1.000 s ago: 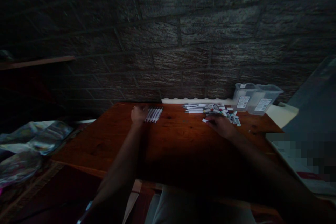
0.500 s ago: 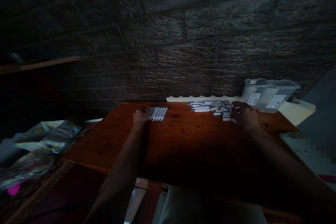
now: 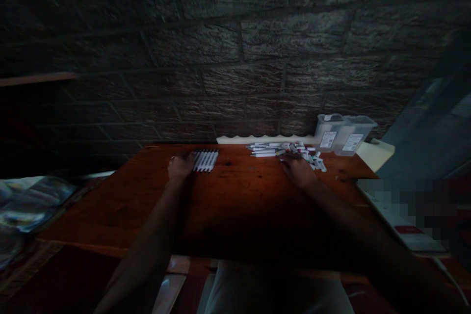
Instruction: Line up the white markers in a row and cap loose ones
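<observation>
White markers with dark ends lie side by side in a neat row (image 3: 206,161) on the left part of the wooden table. My left hand (image 3: 180,167) rests at the left end of this row, its fingers loosely spread against the nearest marker. To the right, a loose pile of markers (image 3: 265,149) lies along the back of the table. Its left part is stacked lengthwise, while its right part is jumbled, with some coloured ends. My right hand (image 3: 298,170) reaches palm-down into the front of the pile. Its fingertips are dark and blend with the markers, so any grip is hidden.
Two clear plastic boxes (image 3: 342,135) with white labels stand behind the pile. A white wavy-edged strip (image 3: 235,140) lies along the brick wall (image 3: 221,59). Plastic bags (image 3: 40,201) lie on the left. A pale surface (image 3: 415,240) adjoins the table's right side.
My right hand has moved left from the pile's right end to its front middle, uncovering scattered markers there. My left hand stays by the row. The view has turned right.
</observation>
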Demonstrator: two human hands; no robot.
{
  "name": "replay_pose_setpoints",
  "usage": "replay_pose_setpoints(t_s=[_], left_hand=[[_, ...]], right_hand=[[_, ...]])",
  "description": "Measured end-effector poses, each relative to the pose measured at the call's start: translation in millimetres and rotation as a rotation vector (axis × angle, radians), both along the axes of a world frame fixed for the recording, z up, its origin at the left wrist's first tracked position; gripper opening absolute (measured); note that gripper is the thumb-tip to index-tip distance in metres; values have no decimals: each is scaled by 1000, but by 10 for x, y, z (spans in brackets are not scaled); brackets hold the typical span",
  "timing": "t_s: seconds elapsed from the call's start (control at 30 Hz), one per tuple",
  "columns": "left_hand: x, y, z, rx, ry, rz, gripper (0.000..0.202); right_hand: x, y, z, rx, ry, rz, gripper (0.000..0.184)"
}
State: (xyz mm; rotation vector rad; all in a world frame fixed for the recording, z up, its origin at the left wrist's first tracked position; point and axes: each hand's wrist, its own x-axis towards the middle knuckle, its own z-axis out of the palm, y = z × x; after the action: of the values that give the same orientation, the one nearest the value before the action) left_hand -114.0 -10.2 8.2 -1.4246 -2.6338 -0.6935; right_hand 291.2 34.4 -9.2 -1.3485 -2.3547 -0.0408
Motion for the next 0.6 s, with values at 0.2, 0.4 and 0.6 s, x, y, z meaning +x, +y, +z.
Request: replay_pose_setpoints(t_s=[0.2, 0.4, 0.6], left_hand=[[310, 24, 10, 148, 100, -79, 45], [483, 18, 64, 205, 108, -203, 40], [510, 3, 81, 240, 125, -264, 40]], right_hand=[[-52, 41, -48, 2, -81, -65, 37], [25, 60, -28, -7, -124, -47, 31], [96, 68, -4, 3, -125, -212, 34]])
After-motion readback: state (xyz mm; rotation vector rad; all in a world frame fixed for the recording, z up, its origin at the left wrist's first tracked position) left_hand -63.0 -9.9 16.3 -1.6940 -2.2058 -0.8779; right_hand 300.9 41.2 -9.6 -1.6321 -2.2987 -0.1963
